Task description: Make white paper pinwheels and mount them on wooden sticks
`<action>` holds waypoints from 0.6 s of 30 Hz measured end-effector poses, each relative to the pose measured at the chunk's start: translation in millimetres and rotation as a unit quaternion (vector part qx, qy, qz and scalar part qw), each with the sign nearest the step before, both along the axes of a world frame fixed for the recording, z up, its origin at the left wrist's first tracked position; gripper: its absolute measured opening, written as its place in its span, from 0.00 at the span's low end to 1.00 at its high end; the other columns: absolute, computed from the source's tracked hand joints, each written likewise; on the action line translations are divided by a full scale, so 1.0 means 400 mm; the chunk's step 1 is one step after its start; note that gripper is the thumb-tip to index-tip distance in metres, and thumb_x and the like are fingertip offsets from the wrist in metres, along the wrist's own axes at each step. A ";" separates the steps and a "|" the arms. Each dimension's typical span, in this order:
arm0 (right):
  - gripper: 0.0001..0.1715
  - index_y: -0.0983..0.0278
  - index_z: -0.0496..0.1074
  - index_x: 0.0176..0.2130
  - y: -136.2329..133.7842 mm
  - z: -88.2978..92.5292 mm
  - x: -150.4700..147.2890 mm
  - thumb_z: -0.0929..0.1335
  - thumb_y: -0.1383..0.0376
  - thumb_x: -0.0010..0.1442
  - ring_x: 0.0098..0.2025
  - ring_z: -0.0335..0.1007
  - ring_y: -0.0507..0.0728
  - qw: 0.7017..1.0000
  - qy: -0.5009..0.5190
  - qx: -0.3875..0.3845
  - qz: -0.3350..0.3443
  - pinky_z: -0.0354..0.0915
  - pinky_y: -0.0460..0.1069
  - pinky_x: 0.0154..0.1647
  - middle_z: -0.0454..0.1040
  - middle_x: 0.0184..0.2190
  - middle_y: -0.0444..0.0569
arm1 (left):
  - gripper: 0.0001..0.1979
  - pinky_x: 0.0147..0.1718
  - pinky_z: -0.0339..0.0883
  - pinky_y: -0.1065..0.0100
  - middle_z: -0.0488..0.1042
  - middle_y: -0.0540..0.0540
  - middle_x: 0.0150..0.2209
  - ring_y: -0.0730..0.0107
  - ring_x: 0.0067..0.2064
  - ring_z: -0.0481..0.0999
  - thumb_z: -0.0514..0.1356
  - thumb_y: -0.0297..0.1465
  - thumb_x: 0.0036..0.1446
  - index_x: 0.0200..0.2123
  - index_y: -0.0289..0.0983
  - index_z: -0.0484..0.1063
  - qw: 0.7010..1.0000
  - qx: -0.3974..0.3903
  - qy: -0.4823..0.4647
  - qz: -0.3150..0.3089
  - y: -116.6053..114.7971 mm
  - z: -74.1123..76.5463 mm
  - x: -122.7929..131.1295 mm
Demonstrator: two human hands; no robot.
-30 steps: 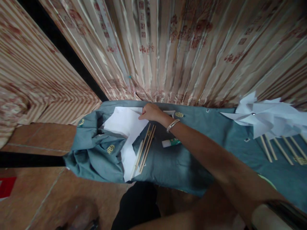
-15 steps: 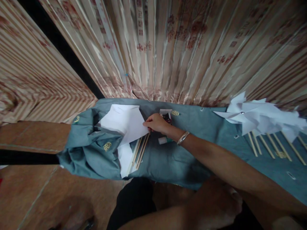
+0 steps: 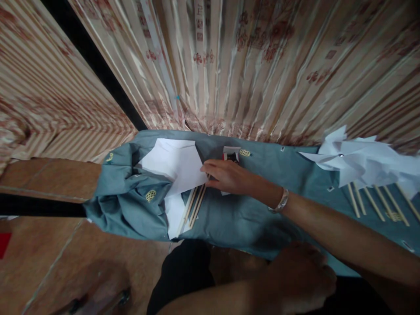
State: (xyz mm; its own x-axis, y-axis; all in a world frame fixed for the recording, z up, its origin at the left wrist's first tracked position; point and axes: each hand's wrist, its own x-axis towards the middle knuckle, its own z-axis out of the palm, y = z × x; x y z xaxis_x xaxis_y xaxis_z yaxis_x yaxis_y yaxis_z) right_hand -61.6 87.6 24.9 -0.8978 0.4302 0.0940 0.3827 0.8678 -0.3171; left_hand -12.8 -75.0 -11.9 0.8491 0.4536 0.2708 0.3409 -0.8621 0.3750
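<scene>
My right hand [image 3: 226, 176], with a silver bracelet on its wrist, reaches in from the right. Its thumb and fingers are apart at the upper ends of several thin wooden sticks [image 3: 193, 208]. The fingertips touch or nearly touch the right edge of a white sheet of paper [image 3: 179, 164]. Another piece of white paper [image 3: 173, 214] lies partly under the sticks. Low in the view, over my lap, is my left hand [image 3: 300, 278], dim and blurred with its fingers curled; whatever may be inside is hidden. A small red, white and black item [image 3: 231, 156] sits just behind my right hand.
White paper pinwheels [image 3: 356, 162] on wooden sticks lie in a row at the right. A grey-green cloth [image 3: 262, 218] covers the narrow table and bunches up at its left end. Patterned curtains [image 3: 226, 78] hang behind, and a dark pole [image 3: 98, 65] slants at the left.
My right hand has opened from a pinch at the paper's corner and turned flatter, beside the stick ends. It now covers most of the white-capped tube. The view has shifted slightly.
</scene>
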 end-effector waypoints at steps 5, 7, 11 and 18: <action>0.11 0.69 0.72 0.39 0.000 -0.025 -0.008 0.61 0.72 0.67 0.41 0.71 0.56 0.995 -0.029 0.037 0.084 0.65 0.50 0.41 0.75 0.41 0.55 | 0.07 0.35 0.68 0.66 0.74 0.45 0.29 0.65 0.36 0.77 0.58 0.25 0.59 0.29 0.31 0.73 0.999 -0.012 -0.048 0.019 0.003 0.002 0.003; 0.12 0.69 0.72 0.36 0.006 -0.025 -0.019 0.61 0.73 0.67 0.39 0.70 0.55 0.995 -0.045 0.037 0.086 0.65 0.49 0.40 0.75 0.39 0.54 | 0.07 0.36 0.67 0.67 0.73 0.45 0.30 0.65 0.37 0.77 0.57 0.25 0.60 0.30 0.31 0.73 0.999 -0.016 -0.041 0.013 0.004 0.003 0.002; 0.15 0.70 0.72 0.37 0.010 -0.022 -0.027 0.58 0.74 0.67 0.39 0.71 0.56 0.991 -0.074 0.069 0.087 0.65 0.50 0.40 0.76 0.39 0.55 | 0.07 0.36 0.67 0.67 0.74 0.46 0.30 0.65 0.37 0.77 0.58 0.26 0.61 0.31 0.32 0.74 0.999 -0.017 -0.044 0.013 0.007 0.006 -0.004; 0.15 0.71 0.69 0.44 -0.001 -0.016 -0.040 0.56 0.74 0.68 0.42 0.70 0.59 0.986 -0.085 0.121 0.081 0.66 0.53 0.42 0.73 0.40 0.58 | 0.09 0.33 0.66 0.68 0.74 0.46 0.29 0.66 0.35 0.76 0.57 0.27 0.61 0.29 0.33 0.73 0.997 -0.017 -0.067 0.026 0.002 -0.014 0.005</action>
State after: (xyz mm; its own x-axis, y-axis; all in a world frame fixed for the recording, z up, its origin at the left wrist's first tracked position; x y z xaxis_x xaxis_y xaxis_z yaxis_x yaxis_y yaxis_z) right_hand -77.7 87.2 18.4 -0.9646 0.2631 0.0182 0.2624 0.9643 -0.0355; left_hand -10.7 -74.0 -17.7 0.7813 0.5074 0.3636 0.3305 -0.8304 0.4486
